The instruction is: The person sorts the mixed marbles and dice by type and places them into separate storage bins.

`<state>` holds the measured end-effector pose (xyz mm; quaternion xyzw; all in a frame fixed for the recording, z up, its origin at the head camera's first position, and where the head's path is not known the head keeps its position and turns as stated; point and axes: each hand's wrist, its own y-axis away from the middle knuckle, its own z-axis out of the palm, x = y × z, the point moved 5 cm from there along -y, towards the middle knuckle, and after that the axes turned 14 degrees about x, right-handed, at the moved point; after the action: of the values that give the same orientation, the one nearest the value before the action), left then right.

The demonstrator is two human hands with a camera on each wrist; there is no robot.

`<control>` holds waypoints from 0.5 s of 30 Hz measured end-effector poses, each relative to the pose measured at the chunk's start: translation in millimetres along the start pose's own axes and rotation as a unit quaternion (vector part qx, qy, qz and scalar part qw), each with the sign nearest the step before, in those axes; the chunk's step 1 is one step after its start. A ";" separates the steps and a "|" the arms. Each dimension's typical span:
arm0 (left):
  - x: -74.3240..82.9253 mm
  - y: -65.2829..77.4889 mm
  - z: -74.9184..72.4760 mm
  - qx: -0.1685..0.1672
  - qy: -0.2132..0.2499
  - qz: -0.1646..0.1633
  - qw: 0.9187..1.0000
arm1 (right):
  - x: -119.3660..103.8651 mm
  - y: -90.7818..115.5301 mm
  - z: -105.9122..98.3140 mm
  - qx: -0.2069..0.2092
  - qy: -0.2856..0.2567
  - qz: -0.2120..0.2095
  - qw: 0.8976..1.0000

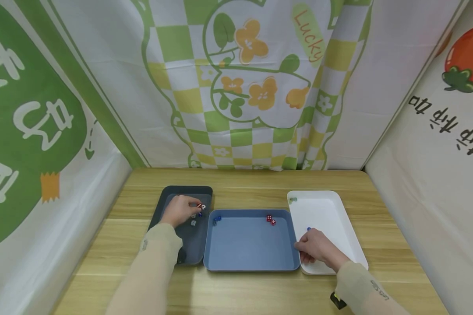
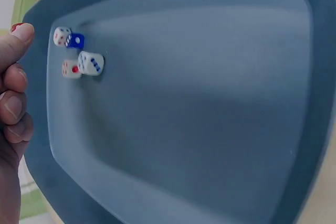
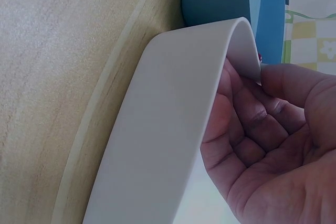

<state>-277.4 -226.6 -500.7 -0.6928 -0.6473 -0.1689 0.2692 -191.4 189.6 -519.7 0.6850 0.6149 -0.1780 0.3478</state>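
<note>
My left hand [image 1: 180, 210] is over the dark tray [image 1: 199, 253], pinching a small red die [image 2: 17, 26] between thumb and finger. In the left wrist view, white dice [image 2: 91, 63] and a blue die [image 2: 75, 40] sit clustered in that tray near the hand. My right hand [image 1: 319, 248] is at the left rim of the white tray [image 1: 348, 236]. Its fingers curl inside the wall in the right wrist view, with the thumb at the rim; whether it holds anything is hidden. A blue die [image 1: 309, 229] lies just beyond it.
Between the two trays stands a blue tray [image 1: 252, 249]. Blue dice [image 1: 217, 220] lie at its far left, red dice [image 1: 271, 220] at its far right. Greenish dice [image 1: 293, 199] sit in the white tray's far left corner. A curtain [image 1: 256, 148] hangs behind the wooden table [image 1: 256, 188].
</note>
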 end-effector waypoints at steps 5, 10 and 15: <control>-9.3 3.7 -4.3 0.009 -0.031 -0.005 0.999 | 0.8 -0.4 0.0 0.000 0.004 0.002 1.000; -18.7 7.1 -7.5 0.014 -0.046 -0.011 0.999 | 1.3 -0.8 0.1 0.000 0.004 0.002 1.000; -26.0 11.0 -10.0 0.020 -0.052 -0.009 0.998 | 1.1 -0.2 0.3 0.000 0.005 0.006 1.000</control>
<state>-268.1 -253.7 -509.6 -0.6892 -0.6699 -0.1224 0.2474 -191.3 190.2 -520.6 0.6893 0.6128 -0.1727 0.3458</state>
